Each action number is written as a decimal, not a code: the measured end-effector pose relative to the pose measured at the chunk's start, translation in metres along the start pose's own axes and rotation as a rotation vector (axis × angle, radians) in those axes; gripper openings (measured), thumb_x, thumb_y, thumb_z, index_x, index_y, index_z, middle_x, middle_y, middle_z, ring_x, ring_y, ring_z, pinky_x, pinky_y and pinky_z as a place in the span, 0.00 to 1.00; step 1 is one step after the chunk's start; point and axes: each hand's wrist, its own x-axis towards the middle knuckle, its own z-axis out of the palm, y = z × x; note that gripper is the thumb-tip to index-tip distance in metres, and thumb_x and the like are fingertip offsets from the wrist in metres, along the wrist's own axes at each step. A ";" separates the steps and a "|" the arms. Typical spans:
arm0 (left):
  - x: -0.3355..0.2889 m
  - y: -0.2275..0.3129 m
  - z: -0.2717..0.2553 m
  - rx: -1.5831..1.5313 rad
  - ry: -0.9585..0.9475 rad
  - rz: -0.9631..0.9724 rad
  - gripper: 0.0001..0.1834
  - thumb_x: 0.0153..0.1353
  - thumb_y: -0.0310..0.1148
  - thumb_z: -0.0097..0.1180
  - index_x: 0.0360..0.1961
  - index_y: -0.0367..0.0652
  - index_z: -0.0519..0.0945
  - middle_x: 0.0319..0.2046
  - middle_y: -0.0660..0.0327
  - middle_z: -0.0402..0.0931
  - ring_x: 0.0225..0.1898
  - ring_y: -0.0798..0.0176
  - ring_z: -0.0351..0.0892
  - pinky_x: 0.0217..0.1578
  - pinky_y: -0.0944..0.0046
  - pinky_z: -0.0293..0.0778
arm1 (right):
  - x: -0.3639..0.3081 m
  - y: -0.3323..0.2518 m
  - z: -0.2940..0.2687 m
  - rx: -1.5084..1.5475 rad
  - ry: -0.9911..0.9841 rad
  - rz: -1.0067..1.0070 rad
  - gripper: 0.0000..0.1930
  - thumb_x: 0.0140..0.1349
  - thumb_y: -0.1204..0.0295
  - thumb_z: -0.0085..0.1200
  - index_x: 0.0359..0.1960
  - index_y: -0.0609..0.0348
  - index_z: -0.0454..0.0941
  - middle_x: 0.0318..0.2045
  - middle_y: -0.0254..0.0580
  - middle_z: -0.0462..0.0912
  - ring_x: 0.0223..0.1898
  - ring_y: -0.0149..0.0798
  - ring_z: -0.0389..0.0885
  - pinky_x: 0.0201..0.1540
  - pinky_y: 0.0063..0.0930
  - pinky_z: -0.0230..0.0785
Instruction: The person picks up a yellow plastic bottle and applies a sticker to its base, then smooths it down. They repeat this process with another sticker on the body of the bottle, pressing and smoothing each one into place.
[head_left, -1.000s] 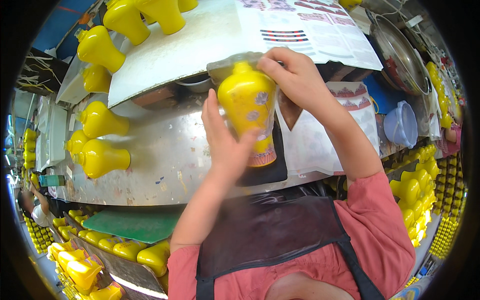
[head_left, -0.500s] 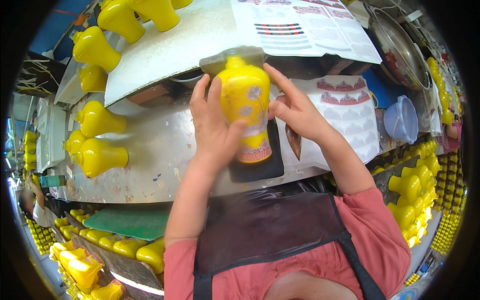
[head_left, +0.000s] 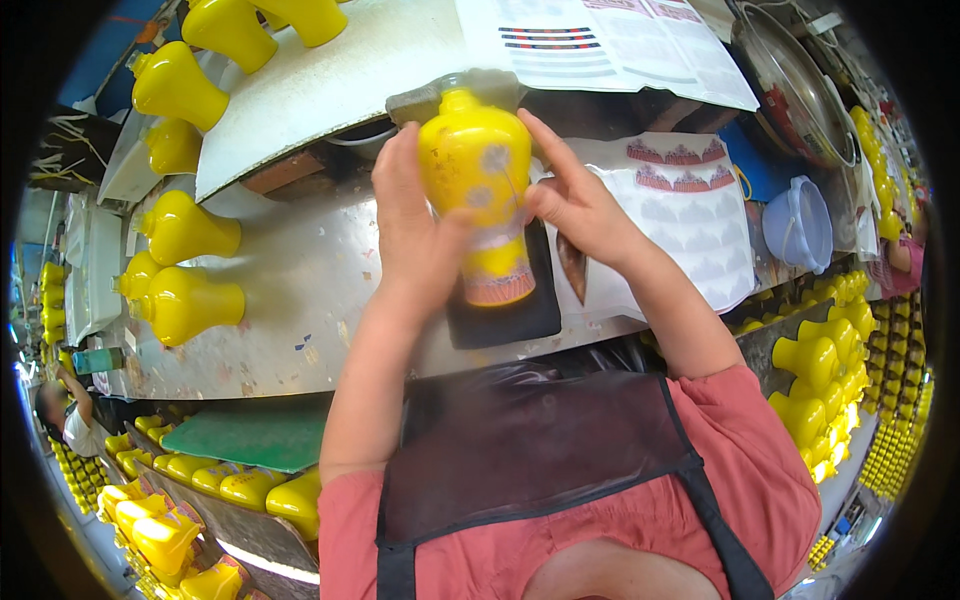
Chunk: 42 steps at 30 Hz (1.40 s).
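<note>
A glossy yellow vase-shaped bottle [head_left: 475,155] lies on its back in front of me, its neck pointing away and resting on a grey block [head_left: 410,103]. Grey flower decals mark its body, and a pink patterned band [head_left: 500,286] circles the base. Beneath its lower end is a black pad [head_left: 530,322]. My left hand [head_left: 415,235] is closed along the bottle's left side, the thumb blurred across its waist. With fingertips and thumb, my right hand [head_left: 580,200] grips the right side. A dark pointed blade-like tool [head_left: 572,268] lies by my right wrist.
A sheet of pink and grey decals [head_left: 690,225] lies right, near a light blue bucket [head_left: 798,228]. Yellow bottles [head_left: 195,305] lie on the table at left. More bottles fill racks [head_left: 815,380] at both sides. A metal basin [head_left: 790,85] leans at back right. Another person [head_left: 75,415] is far left.
The view has shifted slightly, so everything sits a little higher and further left. My left thumb and fingers have moved slightly on the bottle; both hands stay on it.
</note>
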 end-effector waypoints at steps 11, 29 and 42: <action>-0.033 0.002 0.006 -0.801 -0.044 -0.342 0.47 0.69 0.29 0.53 0.81 0.41 0.38 0.77 0.48 0.48 0.73 0.50 0.60 0.72 0.50 0.61 | -0.010 0.004 -0.003 -0.040 0.014 0.105 0.48 0.62 0.66 0.66 0.81 0.49 0.50 0.40 0.48 0.86 0.34 0.33 0.85 0.39 0.29 0.77; -0.025 0.025 0.010 -0.695 -0.075 -0.445 0.51 0.70 0.29 0.54 0.80 0.33 0.31 0.75 0.47 0.55 0.74 0.53 0.61 0.72 0.58 0.58 | -0.015 -0.008 0.014 -0.210 0.050 0.061 0.47 0.67 0.60 0.62 0.81 0.47 0.45 0.40 0.55 0.87 0.32 0.42 0.85 0.42 0.34 0.77; -0.026 0.021 0.007 -0.802 -0.105 -0.427 0.55 0.66 0.27 0.58 0.80 0.36 0.30 0.75 0.46 0.55 0.73 0.53 0.62 0.72 0.57 0.59 | -0.015 -0.008 0.014 -0.222 0.037 0.064 0.50 0.64 0.61 0.65 0.82 0.47 0.43 0.31 0.50 0.85 0.29 0.40 0.84 0.39 0.33 0.76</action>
